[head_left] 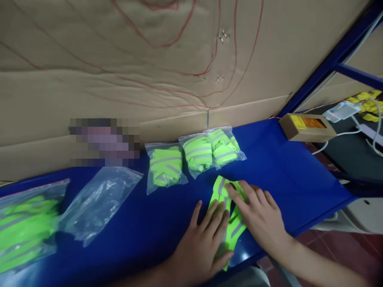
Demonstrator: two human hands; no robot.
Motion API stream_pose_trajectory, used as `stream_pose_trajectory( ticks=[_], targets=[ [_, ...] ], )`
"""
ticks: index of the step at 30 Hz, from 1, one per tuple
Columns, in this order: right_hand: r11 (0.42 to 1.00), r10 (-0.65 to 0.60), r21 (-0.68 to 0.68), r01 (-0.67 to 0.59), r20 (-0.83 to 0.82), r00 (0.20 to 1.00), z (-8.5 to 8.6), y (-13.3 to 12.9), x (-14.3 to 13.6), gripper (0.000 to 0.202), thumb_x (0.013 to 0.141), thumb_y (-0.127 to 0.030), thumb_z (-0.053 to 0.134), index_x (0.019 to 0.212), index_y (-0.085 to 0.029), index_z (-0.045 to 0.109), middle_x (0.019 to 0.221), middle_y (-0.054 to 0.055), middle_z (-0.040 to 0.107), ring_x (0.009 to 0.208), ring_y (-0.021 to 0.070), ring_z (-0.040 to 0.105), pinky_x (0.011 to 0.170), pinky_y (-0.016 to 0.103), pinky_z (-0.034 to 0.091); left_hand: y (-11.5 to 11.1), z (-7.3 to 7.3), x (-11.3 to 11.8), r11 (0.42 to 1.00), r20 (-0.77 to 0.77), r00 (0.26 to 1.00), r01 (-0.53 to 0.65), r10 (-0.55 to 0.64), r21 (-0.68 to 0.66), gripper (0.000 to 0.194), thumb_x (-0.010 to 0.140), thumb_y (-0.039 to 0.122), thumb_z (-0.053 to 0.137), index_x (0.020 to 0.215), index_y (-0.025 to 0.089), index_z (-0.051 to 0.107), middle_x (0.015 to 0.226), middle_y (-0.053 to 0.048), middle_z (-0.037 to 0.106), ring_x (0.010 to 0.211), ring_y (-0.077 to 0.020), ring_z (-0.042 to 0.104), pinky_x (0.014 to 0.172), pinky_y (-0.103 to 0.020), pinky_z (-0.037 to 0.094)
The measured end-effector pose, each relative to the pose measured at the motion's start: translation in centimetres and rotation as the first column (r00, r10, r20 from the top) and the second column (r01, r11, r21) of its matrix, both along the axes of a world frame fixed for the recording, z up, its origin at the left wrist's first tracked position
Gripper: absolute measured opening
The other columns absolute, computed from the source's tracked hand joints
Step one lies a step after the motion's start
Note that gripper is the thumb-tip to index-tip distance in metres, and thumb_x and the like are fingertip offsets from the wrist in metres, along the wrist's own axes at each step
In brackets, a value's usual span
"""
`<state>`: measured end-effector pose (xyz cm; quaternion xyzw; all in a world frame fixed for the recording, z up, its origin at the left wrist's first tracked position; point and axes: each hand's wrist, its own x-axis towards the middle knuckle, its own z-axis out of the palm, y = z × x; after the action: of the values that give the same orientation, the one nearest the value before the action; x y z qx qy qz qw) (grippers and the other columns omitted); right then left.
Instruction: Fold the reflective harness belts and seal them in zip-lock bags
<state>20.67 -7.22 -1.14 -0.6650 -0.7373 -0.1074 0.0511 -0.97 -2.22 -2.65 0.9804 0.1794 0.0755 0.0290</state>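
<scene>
A neon yellow-green reflective strap point(220, 187) with grey bands lies folded in lengths on the blue table. My left hand point(203, 239) rests over its left side, fingers spread and flat, the thumb by the strap's lower end. On the strap's upper right side, my right hand point(260, 215) has its fingers bent over the material; its thumb is hidden. Behind the hands sit a clear bag of folded strap point(166, 165) and, to its right, two overlapping bags with similar straps, the left bag point(197, 153) and the right bag point(224, 147).
An apparently unfilled clear zip bag point(98, 203) lies left of centre. A larger bag of neon straps point(26, 227) is at far left. Cardboard point(167, 87) with red lines backs the blue table point(269, 159). A brown box point(308, 127) and white cables stand at right. One patch is pixelated.
</scene>
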Motion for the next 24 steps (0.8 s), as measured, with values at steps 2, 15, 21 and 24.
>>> stream_pose_trajectory(
  ticks=[2, 15, 21, 24],
  targets=[
    [0.992, 0.128, -0.025, -0.127, 0.083, 0.988, -0.7, -0.7, -1.5, 0.065, 0.094, -0.012, 0.046, 0.156, -0.031, 0.04, 0.142, 0.012, 0.06, 0.113, 0.0323, 0.06, 0.083, 0.047, 0.053, -0.8, -0.5, -0.3, 0.999, 0.021, 1.0, -0.017, 0.017, 0.027, 0.064, 0.102, 0.06, 0.033, 0.15, 0.02, 0.047, 0.154, -0.011, 0.051, 0.147, -0.03, 0.038, 0.121, -0.054, 0.019],
    [0.866, 0.185, -0.318, -0.385, -0.513, 0.838, 3.1, -1.4, 1.6, 0.054, 0.108, -0.037, 0.036, 0.161, -0.035, 0.027, 0.148, 0.007, 0.056, 0.134, 0.023, 0.051, 0.109, 0.042, 0.042, -1.8, -1.2, -1.1, 0.972, 0.125, 0.967, 0.208, -0.221, 0.106, 0.051, 0.102, 0.051, 0.043, 0.129, 0.012, 0.06, 0.121, -0.015, 0.066, 0.115, -0.0296, 0.059, 0.105, -0.047, 0.037],
    [0.959, 0.16, -0.131, -0.253, -0.484, 0.86, 0.4, 0.8, 1.1, 0.048, 0.096, -0.044, 0.061, 0.141, -0.028, 0.059, 0.122, 0.01, 0.069, 0.115, 0.0296, 0.06, 0.101, 0.047, 0.043, -2.6, -0.8, -1.7, 0.965, 0.038, 0.968, 0.243, -0.247, 0.097, 0.084, 0.087, 0.08, 0.047, 0.135, 0.012, 0.056, 0.133, -0.018, 0.06, 0.121, -0.0353, 0.055, 0.1, -0.048, 0.038],
    [0.981, 0.026, -0.156, -0.117, -0.489, 0.872, -0.7, 1.1, 1.5, 0.077, 0.085, -0.06, 0.069, 0.151, -0.024, 0.048, 0.15, 0.018, 0.047, 0.137, 0.0421, 0.042, 0.108, 0.06, 0.034, -3.1, -0.8, -1.8, 0.967, 0.025, 0.973, 0.226, -0.23, 0.115, 0.077, 0.089, 0.075, 0.049, 0.137, 0.014, 0.055, 0.133, -0.017, 0.06, 0.122, -0.0342, 0.055, 0.097, -0.045, 0.04]
  ],
)
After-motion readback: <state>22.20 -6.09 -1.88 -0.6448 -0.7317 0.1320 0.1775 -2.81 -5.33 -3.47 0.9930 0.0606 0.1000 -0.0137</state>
